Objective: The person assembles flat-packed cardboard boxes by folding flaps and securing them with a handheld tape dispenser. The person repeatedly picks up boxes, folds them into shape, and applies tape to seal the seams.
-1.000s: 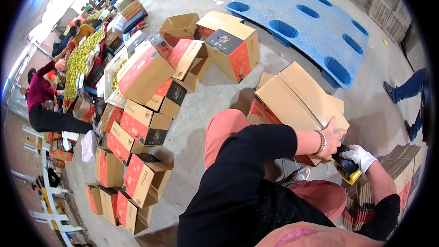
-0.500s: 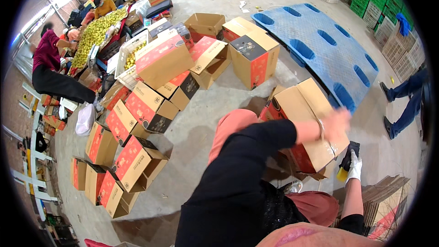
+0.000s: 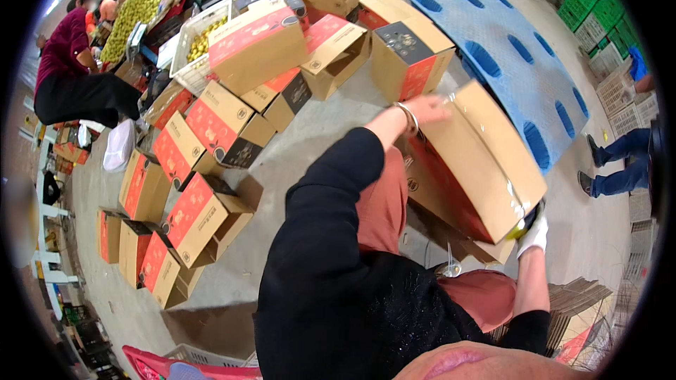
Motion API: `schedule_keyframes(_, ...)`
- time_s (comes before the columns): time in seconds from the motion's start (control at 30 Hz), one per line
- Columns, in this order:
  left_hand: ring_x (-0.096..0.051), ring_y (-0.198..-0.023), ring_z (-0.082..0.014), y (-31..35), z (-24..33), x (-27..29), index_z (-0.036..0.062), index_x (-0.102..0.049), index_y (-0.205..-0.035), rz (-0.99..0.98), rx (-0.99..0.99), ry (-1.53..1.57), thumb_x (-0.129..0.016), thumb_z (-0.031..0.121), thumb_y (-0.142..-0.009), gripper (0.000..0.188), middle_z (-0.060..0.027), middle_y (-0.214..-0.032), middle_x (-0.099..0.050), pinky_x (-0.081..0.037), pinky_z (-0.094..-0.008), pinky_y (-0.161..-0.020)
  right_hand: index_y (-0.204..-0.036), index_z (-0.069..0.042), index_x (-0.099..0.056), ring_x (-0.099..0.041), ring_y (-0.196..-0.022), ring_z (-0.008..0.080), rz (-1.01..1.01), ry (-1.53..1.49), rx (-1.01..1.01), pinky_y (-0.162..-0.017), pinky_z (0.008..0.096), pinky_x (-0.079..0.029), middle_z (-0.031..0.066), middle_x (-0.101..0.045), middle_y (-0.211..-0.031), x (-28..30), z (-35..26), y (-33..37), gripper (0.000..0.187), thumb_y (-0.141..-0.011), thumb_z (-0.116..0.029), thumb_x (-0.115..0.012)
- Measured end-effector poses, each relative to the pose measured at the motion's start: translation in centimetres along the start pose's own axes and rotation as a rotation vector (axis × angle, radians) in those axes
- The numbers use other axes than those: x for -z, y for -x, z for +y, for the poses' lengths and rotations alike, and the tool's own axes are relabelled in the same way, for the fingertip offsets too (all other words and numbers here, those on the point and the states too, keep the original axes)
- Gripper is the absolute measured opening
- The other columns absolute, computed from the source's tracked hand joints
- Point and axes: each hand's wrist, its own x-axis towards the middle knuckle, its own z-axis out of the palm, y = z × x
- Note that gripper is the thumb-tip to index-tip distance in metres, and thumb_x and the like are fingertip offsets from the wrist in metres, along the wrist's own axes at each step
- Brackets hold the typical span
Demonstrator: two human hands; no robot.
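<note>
In front of my knees stands a tan and red cardboard carton (image 3: pixel 486 162), tilted, its top flaps closed. Shiny clear tape runs along the top seam. My bare left hand (image 3: pixel 427 110), with a bracelet at the wrist, is at the carton's far left top edge, fingers stretched out and a little blurred. At the near right end, my right hand (image 3: pixel 534 238) in a white glove is closed around a black and yellow tape dispenser (image 3: pixel 520 229), which is pressed against the carton and partly hidden by it.
Several open cartons (image 3: pixel 204 218) stand on the floor at left. A blue plastic pallet (image 3: pixel 503 46) lies beyond. Flattened cardboard (image 3: pixel 574 302) is stacked near right. A person in jeans (image 3: pixel 623 162) stands at right; another person (image 3: pixel 63 63) sits by a fruit heap (image 3: pixel 144 17).
My left hand has moved from the carton's near right end to its far left edge. The tape dispenser has come up against the carton's near end. The view has shifted.
</note>
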Motion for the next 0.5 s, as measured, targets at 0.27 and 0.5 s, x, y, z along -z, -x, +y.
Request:
schedule_keyframes(0.27,-0.053,-0.104,-0.0169,24.2,8.6,21.2,0.003,-0.051,-0.121,0.939,0.051,-0.419,-0.051,0.02,-0.087,0.039,-0.008,-0.116,-0.056,-0.041,-0.0285,-0.089,-0.127,-0.003,-0.045,-0.047,-0.115,0.0203,-0.612,0.242,0.462,-0.101,0.0319,-0.033,0.0128,-0.05,-0.125,-30.5,-2.2,3.1,0.046,-0.09,-0.031,-0.042)
schedule_keyframes(0.5,-0.054,-0.103,-0.0346,45.0,5.6,27.5,-0.0075,-0.051,-0.115,1.899,0.295,-1.501,-0.053,0.011,-0.075,0.044,-0.0226,-0.115,-0.054,-0.039,-0.0363,-0.094,-0.107,-0.005,-0.057,-0.057,-0.068,0.0103,-0.837,-0.088,0.241,-0.058,0.0243,-0.047,0.0027,-0.061,-0.085,-33.7,-4.1,8.5,0.028,-0.086,-0.024,-0.058)
